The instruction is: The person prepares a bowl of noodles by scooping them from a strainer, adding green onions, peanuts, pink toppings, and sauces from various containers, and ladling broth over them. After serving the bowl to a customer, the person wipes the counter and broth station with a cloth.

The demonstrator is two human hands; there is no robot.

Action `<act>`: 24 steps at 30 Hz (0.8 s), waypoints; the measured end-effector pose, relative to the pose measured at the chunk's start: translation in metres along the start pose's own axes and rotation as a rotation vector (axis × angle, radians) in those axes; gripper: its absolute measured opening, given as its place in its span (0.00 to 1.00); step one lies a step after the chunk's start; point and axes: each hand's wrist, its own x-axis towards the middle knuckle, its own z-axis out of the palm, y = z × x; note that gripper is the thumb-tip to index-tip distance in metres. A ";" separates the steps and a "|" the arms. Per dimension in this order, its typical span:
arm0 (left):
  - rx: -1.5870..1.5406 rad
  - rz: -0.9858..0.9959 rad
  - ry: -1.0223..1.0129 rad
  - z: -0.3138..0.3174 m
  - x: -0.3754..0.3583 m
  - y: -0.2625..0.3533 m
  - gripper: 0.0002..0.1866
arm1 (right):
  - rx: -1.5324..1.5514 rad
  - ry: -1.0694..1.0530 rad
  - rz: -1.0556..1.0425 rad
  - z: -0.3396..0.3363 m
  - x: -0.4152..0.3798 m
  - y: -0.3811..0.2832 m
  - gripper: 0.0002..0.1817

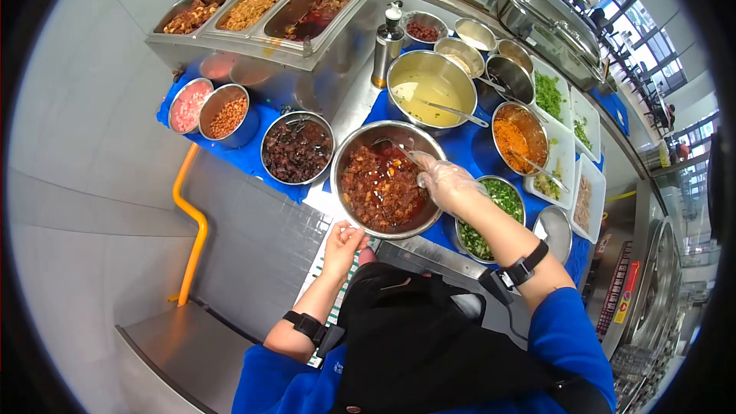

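Observation:
In the middle stands a wide steel bowl [343,211] of dark red, oily chili sauce [383,192] with chunky bits. My right hand [445,182], in a clear plastic glove, grips the handle of a metal spoon [406,156]; the spoon's head dips into the sauce near the far side. My bare left hand [343,247] has its fingertips closed on the bowl's near left rim. Left of the bowl is a steel pot of dark, shiny pieces [297,149]. Partly behind my right forearm sits a container of chopped green onion [498,203].
Beyond the bowl are a pot of pale yellow liquid [429,88] with a ladle, and a pot of orange shreds [520,138]. White trays [583,203] line the right. Peanuts [228,117] stand left. A steel food warmer [322,61] rises behind; a pump bottle [388,46] stands beside it.

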 end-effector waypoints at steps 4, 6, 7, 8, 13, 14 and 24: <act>-0.013 0.025 -0.010 -0.002 0.002 -0.003 0.18 | 0.029 -0.073 0.019 0.023 0.014 -0.017 0.22; -0.013 0.032 -0.014 -0.003 0.002 -0.005 0.18 | 0.000 -0.140 -0.003 0.032 0.010 -0.023 0.23; -0.013 0.033 -0.009 -0.003 0.002 -0.005 0.18 | -0.030 -0.164 -0.036 0.033 0.007 -0.022 0.23; -0.011 0.035 -0.006 -0.003 0.003 -0.005 0.18 | -0.059 -0.186 -0.068 0.034 0.003 -0.018 0.23; -0.035 0.044 0.017 -0.001 0.002 -0.006 0.19 | -0.299 -0.282 -0.144 -0.001 -0.023 -0.012 0.23; -0.032 0.050 0.016 0.000 0.002 -0.005 0.19 | -0.358 -0.287 -0.162 -0.009 -0.026 -0.006 0.23; -0.065 0.016 0.053 0.001 0.002 -0.009 0.19 | -0.210 -0.093 -0.168 0.028 -0.014 -0.019 0.22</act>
